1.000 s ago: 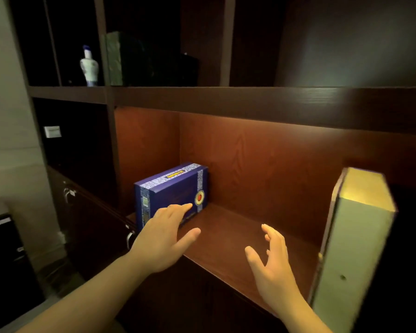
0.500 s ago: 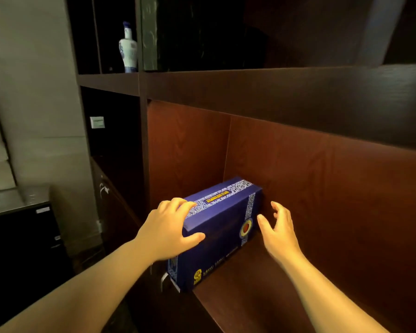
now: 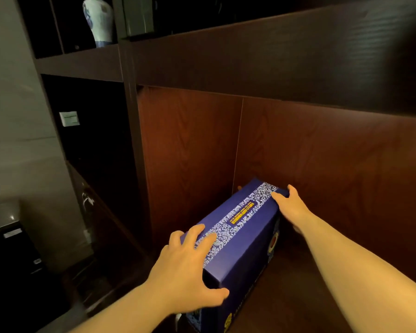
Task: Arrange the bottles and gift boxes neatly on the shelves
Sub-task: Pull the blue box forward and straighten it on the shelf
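Long dark-blue cardboard gift box (image 3: 240,239) with a white-and-blue patterned band along its top lies on its long side on the reddish-brown wooden shelf (image 3: 296,292), far end near the back left corner of the compartment, near end at the front edge. Left hand (image 3: 185,272): fingers spread across the top near corner, thumb hooked over the right edge, gripping the box. Right hand (image 3: 292,207): thumb on the top of the far end, fingers wrapped down the right face, also gripping. Versus 0.5 s ago: right hand was open and clear of the box, beside its far end; now it is closed on it. Left hand sits on the same near corner. Box lies in the same spot. Above left, a white-and-blue porcelain bottle (image 3: 97,20) stands upright on the dark upper shelf (image 3: 82,66).
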Tool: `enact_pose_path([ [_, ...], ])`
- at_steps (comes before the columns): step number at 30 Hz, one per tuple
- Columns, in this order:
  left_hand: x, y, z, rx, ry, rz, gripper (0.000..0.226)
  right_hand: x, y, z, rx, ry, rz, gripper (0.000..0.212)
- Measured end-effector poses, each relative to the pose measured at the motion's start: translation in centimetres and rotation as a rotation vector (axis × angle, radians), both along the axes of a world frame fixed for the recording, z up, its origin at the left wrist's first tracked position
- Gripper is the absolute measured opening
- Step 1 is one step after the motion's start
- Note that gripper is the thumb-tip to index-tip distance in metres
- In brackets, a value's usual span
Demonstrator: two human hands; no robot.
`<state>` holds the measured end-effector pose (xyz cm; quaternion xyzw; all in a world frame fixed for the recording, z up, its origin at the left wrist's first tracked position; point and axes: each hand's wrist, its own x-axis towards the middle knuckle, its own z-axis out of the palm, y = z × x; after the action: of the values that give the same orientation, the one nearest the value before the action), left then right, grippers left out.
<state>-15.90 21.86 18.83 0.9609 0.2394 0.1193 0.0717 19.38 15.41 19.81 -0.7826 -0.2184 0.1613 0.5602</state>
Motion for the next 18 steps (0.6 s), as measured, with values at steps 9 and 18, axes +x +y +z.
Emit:
enact_pose_path([
  [9,0.6,3.3,-0.3,-0.058,-0.069,-0.132,0.101,2.1,-0.9,-1.7,0.107,0.084,-0.232,0.076],
  [18,2.3,7.0,-0.7,-0.246,-0.309,-0.327,0.075,-2.3,-10.0,-1.7,0.122,0.04,-0.482,0.061],
])
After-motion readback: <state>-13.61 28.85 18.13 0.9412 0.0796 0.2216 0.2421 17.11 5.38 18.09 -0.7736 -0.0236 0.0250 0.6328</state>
